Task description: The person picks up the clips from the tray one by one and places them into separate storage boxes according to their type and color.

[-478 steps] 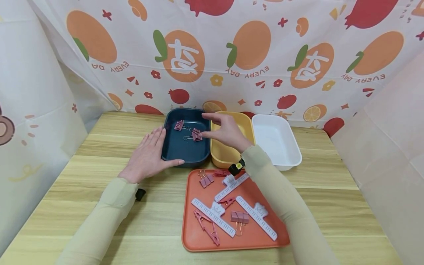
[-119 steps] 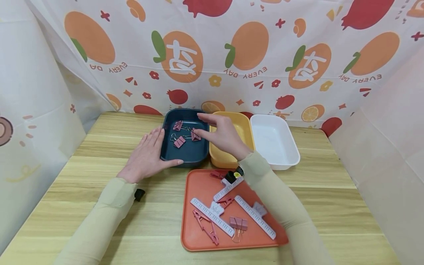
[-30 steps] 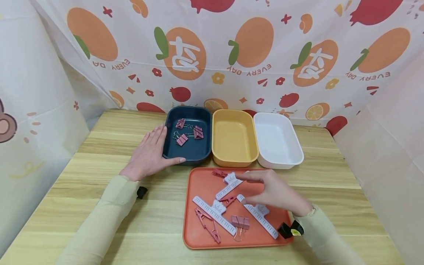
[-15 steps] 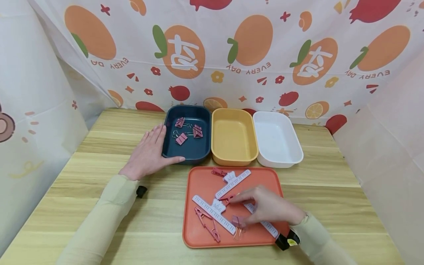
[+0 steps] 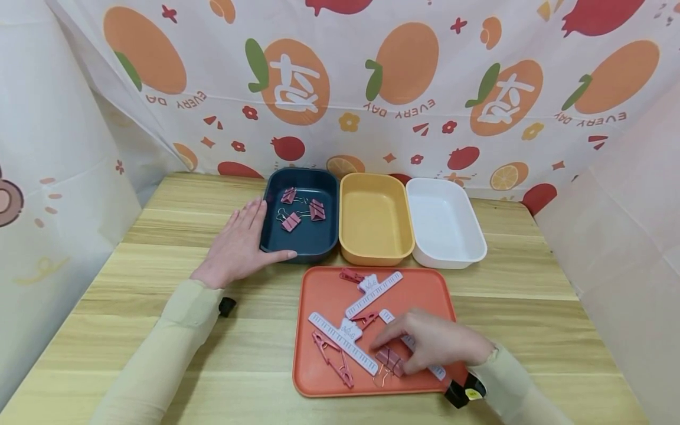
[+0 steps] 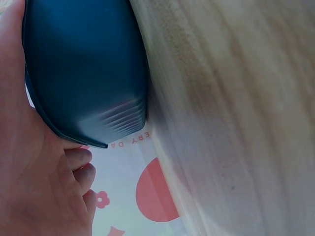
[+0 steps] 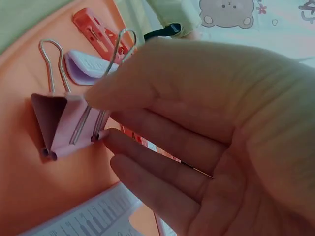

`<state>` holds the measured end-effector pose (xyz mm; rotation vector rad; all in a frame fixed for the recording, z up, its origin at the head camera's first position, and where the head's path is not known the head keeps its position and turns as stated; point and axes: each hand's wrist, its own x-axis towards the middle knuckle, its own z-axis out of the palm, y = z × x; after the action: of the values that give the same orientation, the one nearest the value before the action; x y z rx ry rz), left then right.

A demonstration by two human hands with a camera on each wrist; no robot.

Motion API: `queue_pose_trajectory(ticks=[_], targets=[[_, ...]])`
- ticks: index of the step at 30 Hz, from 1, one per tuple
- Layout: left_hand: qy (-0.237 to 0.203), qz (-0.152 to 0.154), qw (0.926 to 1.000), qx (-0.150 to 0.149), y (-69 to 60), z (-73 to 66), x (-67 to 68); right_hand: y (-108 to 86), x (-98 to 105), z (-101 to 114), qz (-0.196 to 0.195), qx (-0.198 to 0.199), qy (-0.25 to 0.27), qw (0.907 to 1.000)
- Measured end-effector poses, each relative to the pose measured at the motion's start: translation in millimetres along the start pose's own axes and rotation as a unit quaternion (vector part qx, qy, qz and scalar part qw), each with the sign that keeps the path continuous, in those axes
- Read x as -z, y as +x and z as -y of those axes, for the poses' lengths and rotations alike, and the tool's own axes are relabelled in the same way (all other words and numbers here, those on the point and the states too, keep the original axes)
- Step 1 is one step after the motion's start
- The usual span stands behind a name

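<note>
My left hand (image 5: 232,248) lies with straight fingers along the left side of the dark blue box (image 5: 305,251), its thumb at the front rim. Inside that box are three pink binder clips (image 5: 317,210). Over the orange tray (image 5: 319,386), my right hand (image 5: 432,341) pinches another pink binder clip (image 5: 390,361) between thumb and fingers. The right wrist view shows this binder clip (image 7: 74,123) with its wire handles up. Beneath the hand a white ruler clip (image 5: 390,317) is partly covered. To the left lie a second ruler clip (image 5: 342,342) and pink clothespins (image 5: 333,360).
A yellow box (image 5: 376,251) and a white box (image 5: 448,254) stand in a row right of the blue one. At the tray's back are a third ruler clip (image 5: 374,293) and a red clothespin (image 5: 350,275). A printed cloth (image 5: 347,77) hangs behind the wooden table (image 5: 249,354).
A third binder clip came into the blue box earlier. My right hand has moved from the boxes to the tray's front and taken hold of a binder clip, turning it slightly. My left hand stays put.
</note>
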<state>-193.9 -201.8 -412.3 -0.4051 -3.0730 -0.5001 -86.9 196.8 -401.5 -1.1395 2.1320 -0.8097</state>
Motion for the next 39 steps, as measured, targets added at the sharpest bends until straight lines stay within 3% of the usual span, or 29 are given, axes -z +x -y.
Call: queue_pose_trajectory(ticks=[7, 16, 22, 30, 39], targets=[[0.002, 0.002, 1.0000, 0.001, 0.2, 0.1, -0.1, 1.5, -3.0, 4.1, 0.001, -0.012, -0.031, 0.9994], [0.003, 0.003, 1.0000, 0.002, 0.4, -1.6, 2.5, 6.2, -1.6, 1.8, -0.025, -0.045, -0.024, 0.9984], [0.004, 0.006, 1.0000, 0.004, 1.3, 0.1, 1.9, 13.2, -0.5, -7.1, -0.073, -0.049, -0.009, 0.9961], [0.007, 0.003, 1.0000, 0.002, 1.7, -0.6, 1.0, 17.5, -0.6, -12.7, -0.151, -0.089, -0.020, 0.9842], [0.007, 0.006, 0.9999, 0.004, 0.1, -2.2, 2.9, 12.7, -1.0, -13.4, -0.141, -0.090, -0.046, 0.9848]])
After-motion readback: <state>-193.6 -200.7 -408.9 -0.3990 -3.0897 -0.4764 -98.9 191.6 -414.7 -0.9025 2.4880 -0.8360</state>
